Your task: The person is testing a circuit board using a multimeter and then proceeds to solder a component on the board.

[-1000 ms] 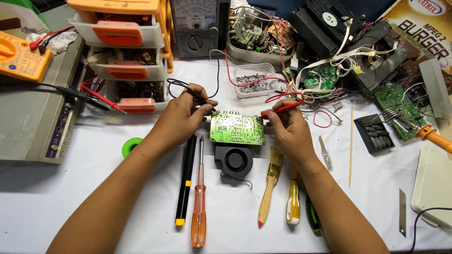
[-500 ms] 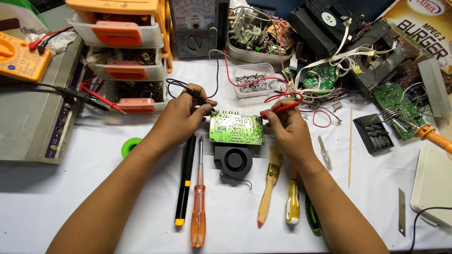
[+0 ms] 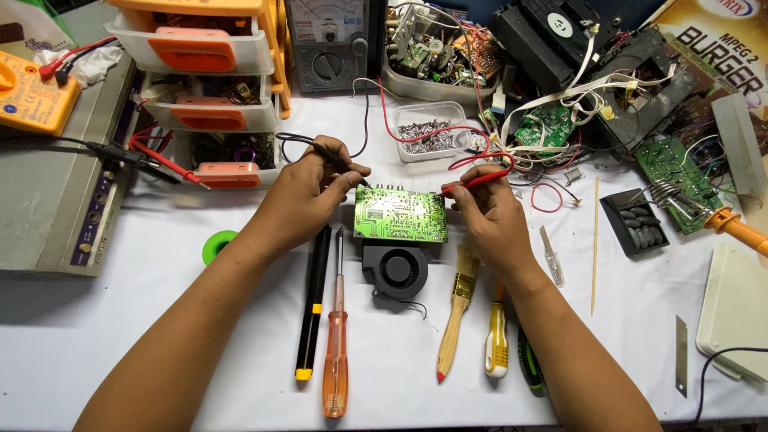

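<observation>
A green circuit board [image 3: 401,214] stands tilted on a black blower fan [image 3: 395,270] in the middle of the white table. My left hand [image 3: 306,194] pinches a black test probe [image 3: 340,164], its tip at the board's upper left corner. My right hand [image 3: 490,214] pinches a red test probe [image 3: 477,182], its tip touching the board's upper right corner. Black and red leads run back from the probes to an analog meter [image 3: 334,36] at the far edge.
Between my arms lie a black tool [image 3: 313,298], an orange screwdriver [image 3: 337,340], a brush [image 3: 454,308] and a yellow screwdriver [image 3: 497,342]. Orange drawers [image 3: 196,72] stand far left, a yellow multimeter [image 3: 30,94] beyond. A screw tray [image 3: 428,132], scrap boards and a soldering iron [image 3: 732,226] crowd the right.
Both hands keep their probes on the board's top corners with only slight shifts. Nothing else has moved.
</observation>
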